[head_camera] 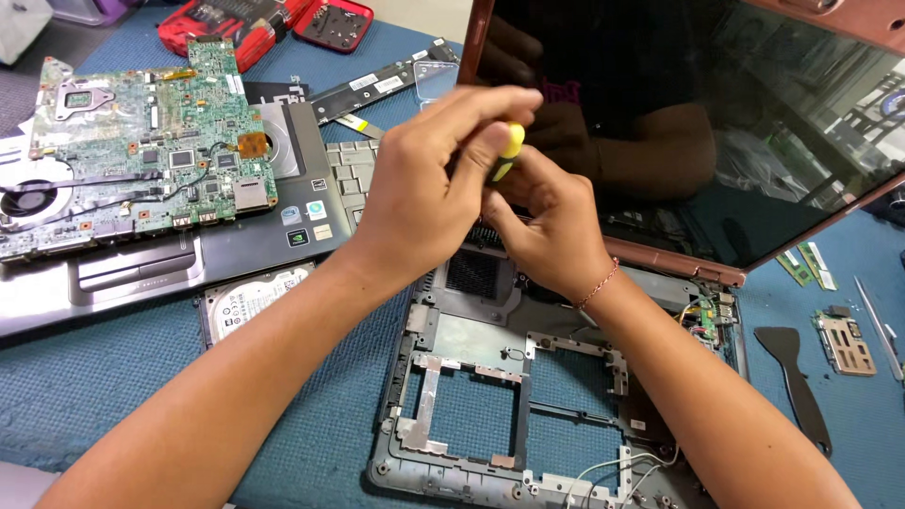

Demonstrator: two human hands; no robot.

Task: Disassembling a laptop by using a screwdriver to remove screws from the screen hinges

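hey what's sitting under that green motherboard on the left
The green motherboard lies on a grey palmrest cover, whose touchpad and stickers show below it. A hard drive pokes out from under that cover. Whatever lies directly beneath the board is hidden.

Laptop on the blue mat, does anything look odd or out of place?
Yes: the laptop base is stripped to a bare frame with loose wires. Its green motherboard lies askew on a detached palm rest. Both hands, left and right, grip a yellow-capped screwdriver.
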